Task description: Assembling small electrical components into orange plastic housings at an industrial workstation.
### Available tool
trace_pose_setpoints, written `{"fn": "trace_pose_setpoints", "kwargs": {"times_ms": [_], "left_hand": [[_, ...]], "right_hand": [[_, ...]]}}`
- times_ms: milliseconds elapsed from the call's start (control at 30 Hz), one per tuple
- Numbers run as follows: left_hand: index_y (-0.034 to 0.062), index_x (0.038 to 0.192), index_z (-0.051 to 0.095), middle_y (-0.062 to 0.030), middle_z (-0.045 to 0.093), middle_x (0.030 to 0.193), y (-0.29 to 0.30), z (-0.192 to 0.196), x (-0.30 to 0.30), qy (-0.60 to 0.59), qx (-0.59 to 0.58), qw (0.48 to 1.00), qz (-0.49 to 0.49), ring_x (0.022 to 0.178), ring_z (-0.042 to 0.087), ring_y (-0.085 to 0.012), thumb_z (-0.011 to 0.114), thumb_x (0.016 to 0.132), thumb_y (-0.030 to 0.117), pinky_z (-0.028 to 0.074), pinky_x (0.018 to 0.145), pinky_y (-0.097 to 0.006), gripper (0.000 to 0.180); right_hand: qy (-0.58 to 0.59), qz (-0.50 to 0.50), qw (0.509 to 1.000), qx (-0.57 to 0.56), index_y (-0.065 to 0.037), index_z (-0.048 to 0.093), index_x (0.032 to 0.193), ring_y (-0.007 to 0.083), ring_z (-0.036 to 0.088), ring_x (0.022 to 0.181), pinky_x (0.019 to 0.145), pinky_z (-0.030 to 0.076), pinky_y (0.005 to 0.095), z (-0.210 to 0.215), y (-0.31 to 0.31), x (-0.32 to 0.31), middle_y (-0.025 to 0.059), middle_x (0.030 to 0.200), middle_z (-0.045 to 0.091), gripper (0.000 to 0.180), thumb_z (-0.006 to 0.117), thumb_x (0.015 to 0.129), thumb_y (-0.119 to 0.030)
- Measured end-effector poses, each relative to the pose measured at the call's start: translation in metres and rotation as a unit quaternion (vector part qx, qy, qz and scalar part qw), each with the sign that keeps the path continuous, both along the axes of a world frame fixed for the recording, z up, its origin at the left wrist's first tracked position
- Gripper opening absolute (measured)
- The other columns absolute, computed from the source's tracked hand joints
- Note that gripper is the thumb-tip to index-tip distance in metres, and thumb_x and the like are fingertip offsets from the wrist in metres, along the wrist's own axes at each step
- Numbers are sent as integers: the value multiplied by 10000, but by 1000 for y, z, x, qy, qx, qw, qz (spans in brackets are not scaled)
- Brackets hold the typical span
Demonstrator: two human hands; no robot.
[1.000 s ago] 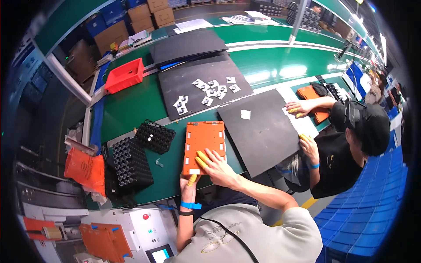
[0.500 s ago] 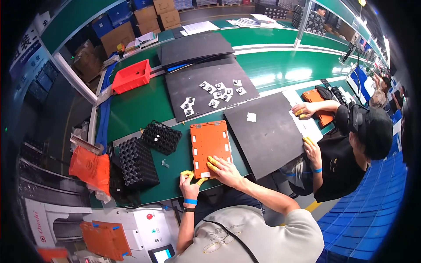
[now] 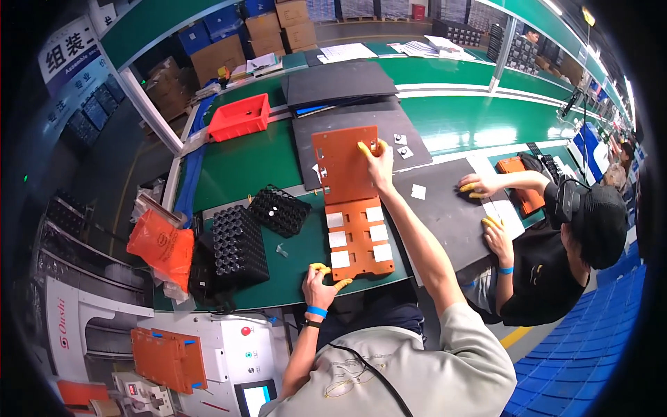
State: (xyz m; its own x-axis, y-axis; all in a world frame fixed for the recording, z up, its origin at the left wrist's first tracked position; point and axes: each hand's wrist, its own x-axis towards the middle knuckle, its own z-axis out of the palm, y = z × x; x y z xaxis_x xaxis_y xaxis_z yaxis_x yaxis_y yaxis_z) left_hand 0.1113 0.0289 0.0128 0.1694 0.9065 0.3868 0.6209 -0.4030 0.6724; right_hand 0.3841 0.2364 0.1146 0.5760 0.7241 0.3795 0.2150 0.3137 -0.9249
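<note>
1. Orange base [image 3: 357, 243] lies flat on the green bench [image 3: 292, 263], near its front edge; we count six white squares [image 3: 379, 232] on it, in two columns.
2. Change: half a second ago we see the case closed. Now the orange lid [image 3: 344, 163] stands raised at the far end. We judge that this lays the squares open to reach.
3. Right hand [image 3: 380, 167]: fingers closed on the lid's right edge, holding it up.
4. Left hand [image 3: 316, 285]: thumb and forefinger parted, at the base's near-left corner; whether it grips, we cannot tell.
5. Left of the base we note two black trays, one large [image 3: 237, 243] and one small [image 3: 279, 210].
6. Farther out: a red bin [image 3: 240, 119] at far left; to the right, a co-worker's hands [image 3: 481, 185] beside a dark board [image 3: 445, 226].
</note>
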Motion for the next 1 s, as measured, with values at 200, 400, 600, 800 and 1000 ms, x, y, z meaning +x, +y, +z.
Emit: {"fn": "trace_pose_setpoints", "kwargs": {"times_ms": [200, 400, 600, 800, 1000], "left_hand": [[4, 857, 643, -97, 599, 959, 0, 4, -4, 29, 38, 999, -10, 892, 611, -310, 924, 607, 436, 521, 774, -425, 572], [69, 1092, 688, -58, 611, 910, 17, 32, -16, -61, -50, 997, -15, 703, 528, -219, 831, 790, 309, 444, 626, -339, 411], [12, 1244, 554, -192, 611, 1081, 91, 41, 46, 72, -37, 997, 10, 969, 635, -406, 722, 873, 310, 527, 784, -491, 505], [25, 1140, 477, -258, 610, 1056, 129, 6, 77, 108, -76, 988, 83, 876, 650, -484, 760, 816, 498, 537, 727, -550, 639], [39, 1088, 507, -281, 685, 953, 143, -27, 62, 66, -155, 982, 85, 908, 645, -494, 649, 921, 453, 506, 741, -589, 469]], "right_hand": [[-86, -25, 985, -145, 27, 615, 1141, 312, 682, 845, 771, 522, 400, -70, -6, 4, 175, 932, 712, 470, 783, 859, -309], [-346, -70, 916, -193, 47, 471, 1262, 411, 548, 1054, 864, 521, 461, -61, -109, -21, 226, 1135, 500, 502, 704, 852, -125], [-443, -108, 846, -275, 39, 541, 994, 385, 653, 862, 708, 563, 453, -97, -135, -23, 221, 920, 629, 354, 686, 838, -244], [-387, -74, 835, -385, 12, 583, 956, 391, 703, 720, 646, 560, 476, -93, -130, -16, 223, 776, 701, 299, 615, 889, -277], [-364, -78, 844, -386, -42, 671, 820, 344, 716, 709, 626, 566, 452, -113, -121, -16, 178, 767, 710, 142, 611, 847, -169]]}}
